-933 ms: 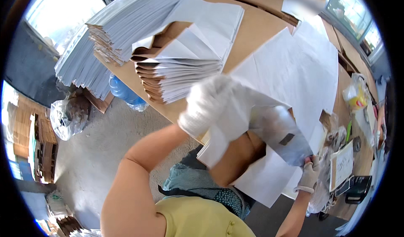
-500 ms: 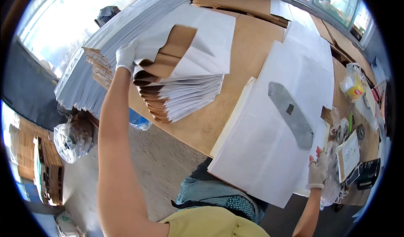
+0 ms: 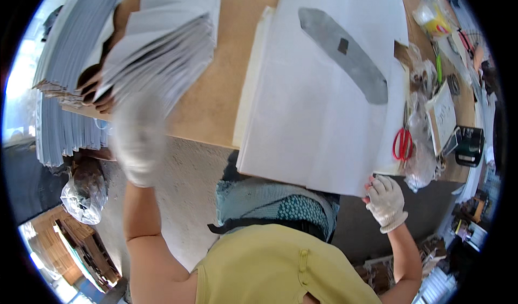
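My left hand [image 3: 138,139], in a white knit glove, is smeared by motion. It is at the near end of a fanned pile of folded white sheets with brown inner faces [image 3: 167,61]; I cannot make out its fingers. At the near right corner of a stack of large white paper sheets [image 3: 302,126] is my right hand [image 3: 387,200], in a white glove with bare fingertips. Its fingers are closed at the corner of the top sheet. A grey flat template with pointed ends and a small square hole [image 3: 359,63] lies across that stack.
Red-handled scissors [image 3: 402,144] lie right of the sheets, beside crumpled clear plastic [image 3: 420,163] and a black box-like object [image 3: 469,146]. A tall stack of white sheets [image 3: 75,55] stands at the far left. The brown tabletop [image 3: 216,96] shows between the piles.
The view has tipped down and closer. My left hand has left the folded pile's far left side and come toward me. My right hand has moved to the sheets' near corner, its fingers closing.
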`<state>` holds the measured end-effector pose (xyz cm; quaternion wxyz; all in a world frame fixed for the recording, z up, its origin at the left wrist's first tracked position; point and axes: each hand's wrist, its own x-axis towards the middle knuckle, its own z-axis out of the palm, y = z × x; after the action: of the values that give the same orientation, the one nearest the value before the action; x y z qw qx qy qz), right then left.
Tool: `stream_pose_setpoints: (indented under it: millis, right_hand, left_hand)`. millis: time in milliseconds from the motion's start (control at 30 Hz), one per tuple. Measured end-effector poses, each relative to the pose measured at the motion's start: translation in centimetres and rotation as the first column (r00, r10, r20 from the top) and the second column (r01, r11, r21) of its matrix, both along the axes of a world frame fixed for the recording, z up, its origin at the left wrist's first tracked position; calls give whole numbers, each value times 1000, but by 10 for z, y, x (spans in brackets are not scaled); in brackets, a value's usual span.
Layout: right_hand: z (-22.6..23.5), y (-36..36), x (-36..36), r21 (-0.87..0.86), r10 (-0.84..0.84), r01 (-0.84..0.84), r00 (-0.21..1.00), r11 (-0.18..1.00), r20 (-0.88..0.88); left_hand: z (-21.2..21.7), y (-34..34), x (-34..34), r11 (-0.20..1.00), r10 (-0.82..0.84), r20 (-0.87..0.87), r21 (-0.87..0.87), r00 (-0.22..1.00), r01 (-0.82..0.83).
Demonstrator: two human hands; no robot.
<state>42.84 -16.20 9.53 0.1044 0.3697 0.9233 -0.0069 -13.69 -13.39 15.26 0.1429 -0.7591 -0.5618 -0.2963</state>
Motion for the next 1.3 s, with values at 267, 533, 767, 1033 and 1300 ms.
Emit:
stream_pose_setpoints:
  millis: [267, 533, 767, 1033, 1300]
  right_hand:
    - [6, 51, 14, -245, -556, 506, 674, 827, -486]
    - [-59, 91, -8, -450, -526, 723, -140, 524, -839]
    - [-80, 140, -51, -463, -725, 770, -2, 438, -689]
    - [-88, 166, -38, -415, -869, 830, 154, 372, -471]
    - [-68, 165, -42, -449, -806, 790, 94, 418, -585]
  left_hand:
    - [-126, 56, 62, 711, -522, 215, -425, 826, 560]
    - [-151, 74, 122, 929, 188, 509, -369, 840, 15]
    - [-167, 106, 125, 947, 141, 276, -318, 951, -48]
    - [-172, 150, 147, 987, 115, 10, -111, 993, -114]
    - [-154, 153, 167, 901, -262, 130, -323, 956, 291]
